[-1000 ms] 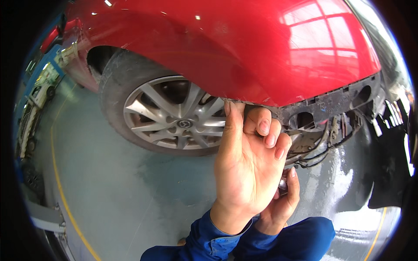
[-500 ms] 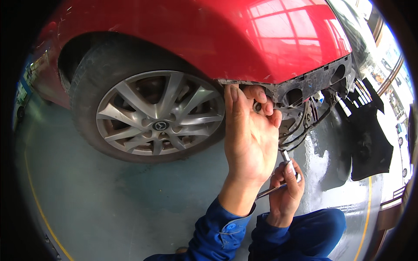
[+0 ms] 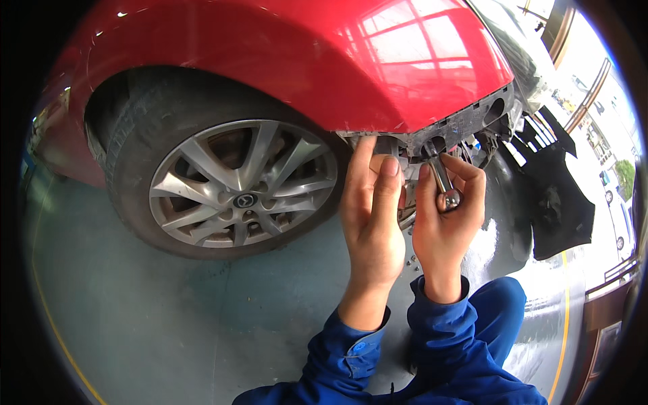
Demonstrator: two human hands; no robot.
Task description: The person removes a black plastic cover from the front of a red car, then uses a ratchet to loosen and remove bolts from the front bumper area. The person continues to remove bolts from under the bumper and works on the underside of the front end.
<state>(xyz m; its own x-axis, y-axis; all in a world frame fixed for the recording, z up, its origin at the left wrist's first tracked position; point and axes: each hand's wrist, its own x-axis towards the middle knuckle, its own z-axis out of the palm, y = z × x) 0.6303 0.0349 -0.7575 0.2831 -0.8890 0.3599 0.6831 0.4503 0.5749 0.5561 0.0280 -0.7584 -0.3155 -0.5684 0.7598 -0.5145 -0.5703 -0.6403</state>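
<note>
Gripping a chrome socket driver (image 3: pixel 445 185) at upper centre, the right hand (image 3: pixel 445 223) drives it up into the black bumper bracket (image 3: pixel 466 121); the left hand (image 3: pixel 371 216), fingers extended, braces the red fender (image 3: pixel 324 67) edge; keeping the tool square likely avoids slipping.

A silver multi-spoke alloy wheel (image 3: pixel 244 182) sits in its black rubber tyre (image 3: pixel 131 162) on the grey-green painted workshop floor (image 3: pixel 169 310). A curved yellow floor line (image 3: pixel 57 331) runs at left (another shows far right). A loose black plastic liner panel (image 3: pixel 560 202) lies at right.
</note>
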